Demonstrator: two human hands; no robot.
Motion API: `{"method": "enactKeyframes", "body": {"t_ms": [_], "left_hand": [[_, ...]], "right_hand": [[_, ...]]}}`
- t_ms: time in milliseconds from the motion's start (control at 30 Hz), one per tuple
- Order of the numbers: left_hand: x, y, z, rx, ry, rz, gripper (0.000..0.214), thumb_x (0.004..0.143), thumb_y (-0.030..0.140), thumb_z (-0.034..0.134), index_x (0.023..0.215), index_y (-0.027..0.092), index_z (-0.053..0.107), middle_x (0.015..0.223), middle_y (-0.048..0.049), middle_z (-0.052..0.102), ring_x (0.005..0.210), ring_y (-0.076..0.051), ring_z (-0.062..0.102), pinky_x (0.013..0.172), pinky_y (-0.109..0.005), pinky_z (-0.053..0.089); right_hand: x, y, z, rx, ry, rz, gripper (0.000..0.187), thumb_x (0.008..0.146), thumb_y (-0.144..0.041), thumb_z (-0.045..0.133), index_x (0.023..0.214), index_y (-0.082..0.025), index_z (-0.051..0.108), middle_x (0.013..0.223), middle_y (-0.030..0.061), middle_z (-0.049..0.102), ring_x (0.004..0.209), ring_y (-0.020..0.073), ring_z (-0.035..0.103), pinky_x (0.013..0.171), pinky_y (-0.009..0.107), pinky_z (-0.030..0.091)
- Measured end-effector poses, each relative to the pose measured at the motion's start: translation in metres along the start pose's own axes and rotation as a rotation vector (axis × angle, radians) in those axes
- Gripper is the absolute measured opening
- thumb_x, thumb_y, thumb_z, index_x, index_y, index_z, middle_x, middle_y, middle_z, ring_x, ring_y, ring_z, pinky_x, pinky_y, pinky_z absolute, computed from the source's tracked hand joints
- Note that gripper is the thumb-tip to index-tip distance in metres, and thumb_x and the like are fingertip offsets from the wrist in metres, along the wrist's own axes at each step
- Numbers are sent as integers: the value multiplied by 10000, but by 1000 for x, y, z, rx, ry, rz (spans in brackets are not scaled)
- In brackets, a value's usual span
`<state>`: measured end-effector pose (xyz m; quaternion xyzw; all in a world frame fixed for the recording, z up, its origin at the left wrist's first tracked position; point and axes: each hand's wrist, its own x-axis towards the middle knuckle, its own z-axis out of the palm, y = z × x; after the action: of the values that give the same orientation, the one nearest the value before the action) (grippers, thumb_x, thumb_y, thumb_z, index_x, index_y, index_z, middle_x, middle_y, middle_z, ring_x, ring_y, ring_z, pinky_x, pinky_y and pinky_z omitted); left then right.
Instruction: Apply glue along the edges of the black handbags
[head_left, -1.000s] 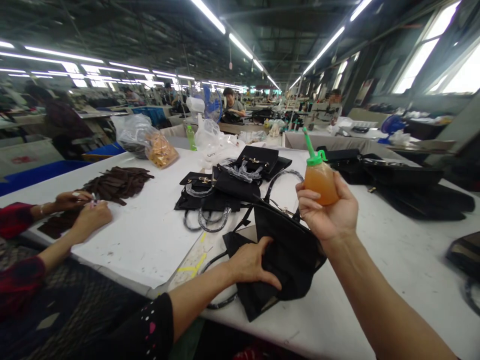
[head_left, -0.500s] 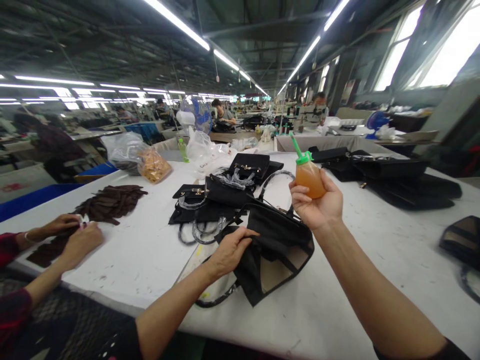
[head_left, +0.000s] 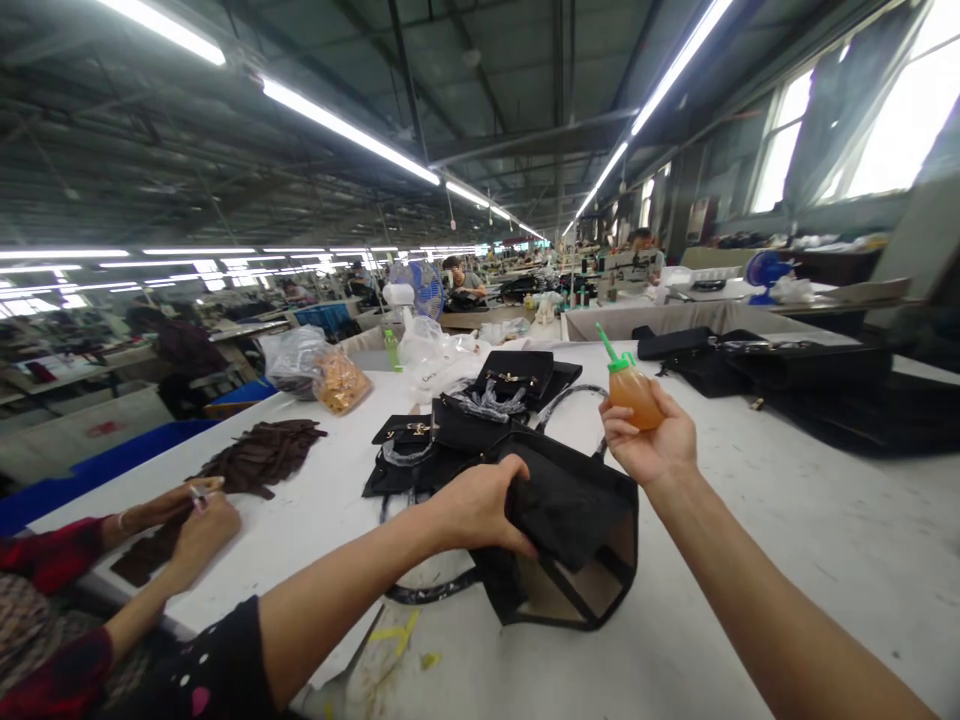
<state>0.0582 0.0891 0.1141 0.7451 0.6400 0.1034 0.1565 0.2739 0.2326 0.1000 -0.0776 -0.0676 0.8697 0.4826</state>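
Note:
My left hand (head_left: 480, 505) is closed on the rim of a black handbag (head_left: 577, 530) that stands on the white table (head_left: 787, 560), its tan lining showing at the open mouth. My right hand (head_left: 651, 440) grips a small squeeze bottle (head_left: 631, 385) of orange liquid with a green nozzle cap, held upright just above and behind the bag. The two hands are about a hand's width apart.
Several more black handbags (head_left: 480, 420) lie piled behind, with others (head_left: 795, 375) at the right. A co-worker's hands (head_left: 191, 515) work at the left beside brown leather strips (head_left: 259, 455). Plastic bags (head_left: 322, 365), a fan (head_left: 424, 290) and other workers sit farther back.
My left hand has lifted the bag's flap and stood the bag up, mouth toward me. The bottle stays in my right hand. The camera has tilted upward.

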Motion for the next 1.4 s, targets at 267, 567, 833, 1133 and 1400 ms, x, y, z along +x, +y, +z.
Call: {"method": "enactKeyframes", "body": {"t_ms": [267, 567, 833, 1133, 1400], "left_hand": [[11, -12, -22, 177, 316, 171, 264, 728, 54, 480, 847, 201, 664, 1127, -60, 609, 936, -183, 619, 839, -292, 498], [12, 4, -48, 100, 199, 173, 228, 774, 94, 459, 950, 210, 543, 774, 10, 626, 739, -175, 593, 705, -273, 445], [38, 26, -33, 85, -116, 182, 541, 567, 473, 837, 927, 229, 516, 706, 56, 560, 640, -163, 543, 548, -236, 342], [75, 47, 12, 377, -250, 555, 303, 764, 414, 705, 1014, 273, 607, 785, 2, 654, 718, -211, 633, 558, -268, 355], [110, 37, 31, 330, -299, 609, 220, 856, 395, 620, 1003, 264, 718, 1020, -42, 686, 881, -181, 645, 723, -247, 453]], "right_hand": [[1, 5, -32, 48, -14, 60, 255, 926, -326, 466, 1123, -187, 547, 845, 64, 577, 493, 105, 526, 321, 162, 420], [-16, 30, -45, 117, -69, 150, 260, 938, -361, 454, 1099, -189, 564, 914, 79, 591, 530, 86, 533, 358, 147, 460], [-52, 41, -87, 71, -19, 119, 199, 902, -338, 507, 1041, -220, 588, 884, 71, 631, 549, 91, 527, 371, 131, 462], [-80, 7, -125, 26, 145, -15, 269, 913, -336, 513, 1129, -205, 606, 974, 117, 667, 535, 75, 501, 368, 114, 460], [-146, -12, -149, -28, 358, -180, 346, 891, -280, 551, 1223, -203, 607, 992, 144, 690, 531, 78, 504, 392, 133, 468]]}}
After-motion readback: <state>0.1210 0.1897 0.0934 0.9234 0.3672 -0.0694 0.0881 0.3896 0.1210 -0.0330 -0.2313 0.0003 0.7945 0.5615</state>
